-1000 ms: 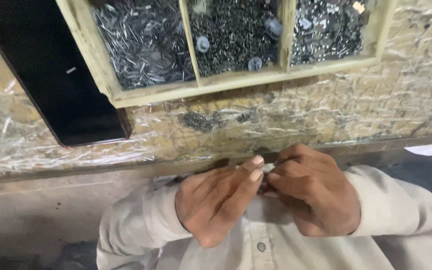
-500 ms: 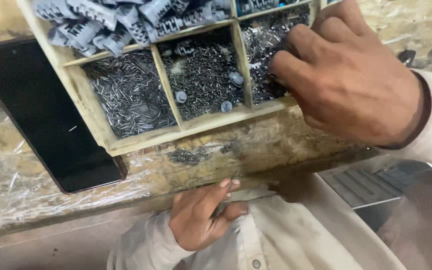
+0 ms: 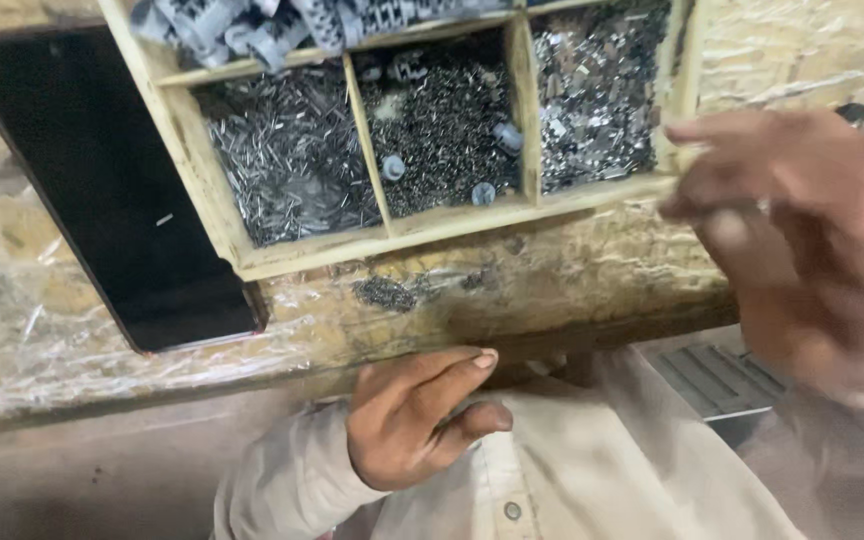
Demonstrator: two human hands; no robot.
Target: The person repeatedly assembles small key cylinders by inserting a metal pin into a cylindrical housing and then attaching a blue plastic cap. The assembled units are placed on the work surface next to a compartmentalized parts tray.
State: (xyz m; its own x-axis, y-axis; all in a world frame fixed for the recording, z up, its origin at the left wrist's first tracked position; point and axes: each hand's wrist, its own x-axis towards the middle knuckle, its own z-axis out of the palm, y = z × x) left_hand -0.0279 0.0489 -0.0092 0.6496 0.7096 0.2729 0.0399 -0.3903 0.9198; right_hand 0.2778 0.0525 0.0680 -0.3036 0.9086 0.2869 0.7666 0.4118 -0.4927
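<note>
— Where are the hands?
— Left hand [image 3: 417, 420] loosely curled, empty, below the surface's near edge. Right hand [image 3: 802, 235] blurred beside the wooden tray [image 3: 392, 232] of small metal parts [image 3: 592, 110]; its grip I cannot tell.

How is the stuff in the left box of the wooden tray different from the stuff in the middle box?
The left compartment holds long, thin silvery pins lying in a heap; the middle compartment holds tiny dark specks, much shorter than the pins. A few round grey pieces sit on the middle pile; none show on the left one. Both piles are small metal parts in the same wooden tray.
</note>
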